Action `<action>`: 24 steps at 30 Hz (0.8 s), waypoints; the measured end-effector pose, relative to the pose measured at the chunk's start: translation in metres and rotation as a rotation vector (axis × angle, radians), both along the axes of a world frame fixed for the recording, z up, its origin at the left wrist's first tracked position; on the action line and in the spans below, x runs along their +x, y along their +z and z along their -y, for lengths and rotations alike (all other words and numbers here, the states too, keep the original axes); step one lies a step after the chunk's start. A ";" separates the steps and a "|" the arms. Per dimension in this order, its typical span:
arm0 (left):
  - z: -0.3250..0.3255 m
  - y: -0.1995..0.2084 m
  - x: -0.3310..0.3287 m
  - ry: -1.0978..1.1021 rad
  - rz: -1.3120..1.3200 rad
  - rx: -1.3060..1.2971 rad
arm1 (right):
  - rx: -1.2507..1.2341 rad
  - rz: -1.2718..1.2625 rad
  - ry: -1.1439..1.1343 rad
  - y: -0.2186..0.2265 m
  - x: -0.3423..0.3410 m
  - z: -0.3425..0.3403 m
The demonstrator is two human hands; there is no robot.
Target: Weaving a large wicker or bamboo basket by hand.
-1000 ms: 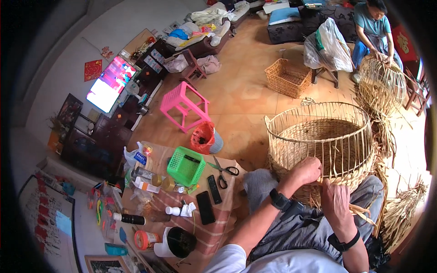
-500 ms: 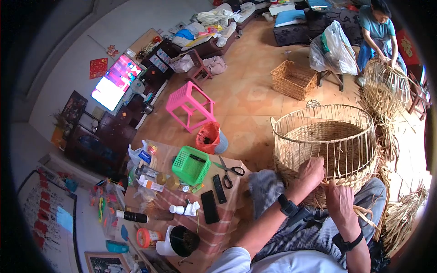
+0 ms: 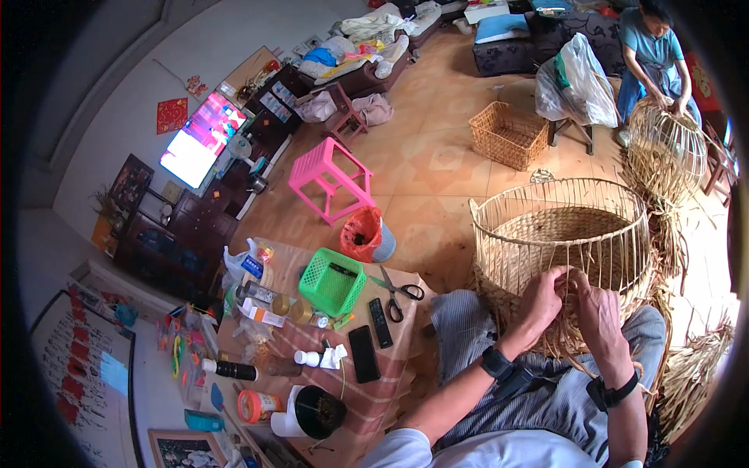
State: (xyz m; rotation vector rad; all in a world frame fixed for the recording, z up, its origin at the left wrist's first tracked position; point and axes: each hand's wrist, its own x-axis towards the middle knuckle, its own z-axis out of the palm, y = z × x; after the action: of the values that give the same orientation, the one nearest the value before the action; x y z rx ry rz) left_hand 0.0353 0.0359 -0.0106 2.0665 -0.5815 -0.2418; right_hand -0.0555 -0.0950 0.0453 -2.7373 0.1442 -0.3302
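A round, half-woven straw basket (image 3: pixel 499 257) rests tilted against my lap, its thin upright stakes bare between the woven wall and the rim hoop. At the near side, my left hand (image 3: pixel 542 300) is closed with its fingertips pinching at the stakes. Right beside it, my right hand (image 3: pixel 599 312) is closed too, its fingers bent against the same stakes and nearly meeting the left ones. A loose straw strand (image 3: pixel 638 376) shows by my right wrist. What exactly lies between the fingertips is too small to make out.
Left of my knees, a low table (image 3: pixel 374 413) holds scissors (image 3: pixel 396 292), a green plastic basket (image 3: pixel 331 282), a phone (image 3: pixel 363 353) and bottles. Beyond stand a lined bin (image 3: pixel 363 234), a pink stool (image 3: pixel 331 175) and a wicker basket (image 3: pixel 509 136). Another person (image 3: pixel 654 58) weaves at far right, near straw bundles (image 3: pixel 694 374).
Both hands have moved up the basket's near side toward the rim. My right hand has risen to meet the left, and the straw tail by its wrist has shifted.
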 end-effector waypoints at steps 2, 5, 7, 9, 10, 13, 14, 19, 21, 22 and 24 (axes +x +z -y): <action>-0.001 -0.006 0.003 -0.070 -0.215 -0.285 | -0.009 -0.038 -0.015 -0.003 0.003 -0.001; -0.003 -0.022 0.013 -0.140 -0.221 -0.361 | -0.009 -0.016 -0.044 -0.004 0.002 -0.006; -0.001 0.014 0.003 -0.156 -0.295 -0.289 | -0.048 -0.021 -0.083 -0.018 -0.005 0.003; -0.007 0.029 -0.002 -0.145 -0.343 -0.215 | 0.050 0.018 -0.091 -0.017 -0.005 0.000; -0.007 0.024 -0.009 -0.096 -0.234 -0.247 | 0.147 0.052 -0.103 -0.017 -0.005 -0.001; -0.011 0.010 -0.014 -0.043 -0.003 -0.273 | 0.443 0.111 -0.128 -0.017 -0.008 -0.005; -0.012 0.011 -0.011 -0.089 0.074 -0.213 | 0.479 0.124 -0.118 -0.024 -0.008 -0.002; -0.020 0.006 -0.002 -0.162 0.073 -0.106 | 0.547 0.000 -0.150 -0.014 -0.010 -0.004; -0.018 0.011 -0.001 -0.180 0.046 -0.114 | 0.517 -0.008 -0.146 -0.013 -0.010 -0.001; -0.017 0.014 -0.001 -0.196 0.019 -0.120 | 0.380 0.078 -0.108 -0.018 -0.010 0.002; -0.017 0.018 -0.002 -0.191 -0.009 -0.116 | 0.249 0.164 -0.060 -0.018 -0.007 0.001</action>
State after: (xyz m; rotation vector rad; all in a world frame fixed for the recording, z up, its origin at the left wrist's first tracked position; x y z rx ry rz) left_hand 0.0332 0.0526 0.0072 1.8987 -0.7711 -0.3200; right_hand -0.0623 -0.0965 0.0277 -2.4520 0.2080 -0.5152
